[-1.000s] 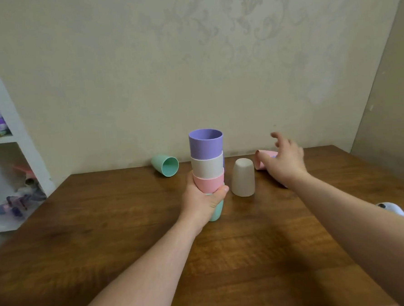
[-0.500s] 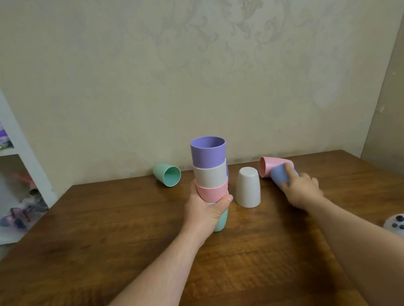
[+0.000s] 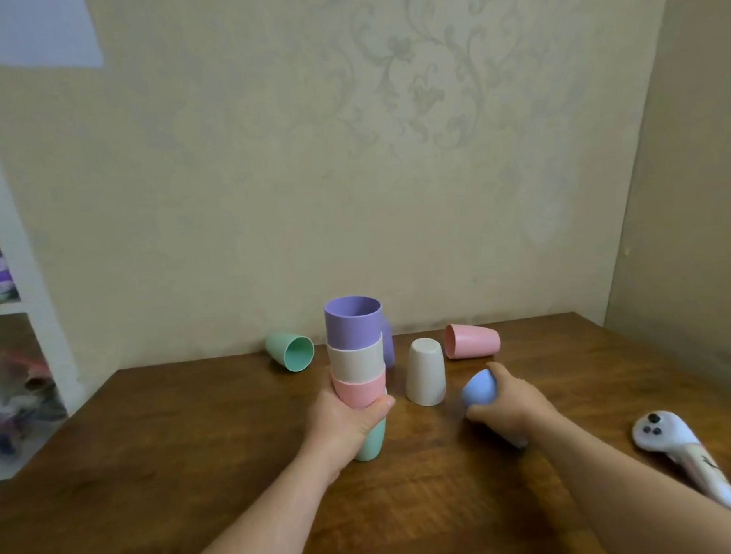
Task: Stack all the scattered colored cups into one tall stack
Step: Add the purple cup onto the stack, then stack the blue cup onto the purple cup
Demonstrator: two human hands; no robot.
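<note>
Left hand [image 3: 347,419] is wrapped around the stack [image 3: 356,363], mouth up. Right hand [image 3: 506,405] grips a blue cup [image 3: 478,389] low and right of it, base pointing stackward.

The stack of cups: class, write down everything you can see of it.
The stack of cups stands upright on the wooden table, mouths up. Four nested, matte, plastic-looking cups: mint green lowest, then pink, cream, purple on top. The left hand wraps its lower part, over the pink and green cups. Another purple cup shows partly behind it.
</note>
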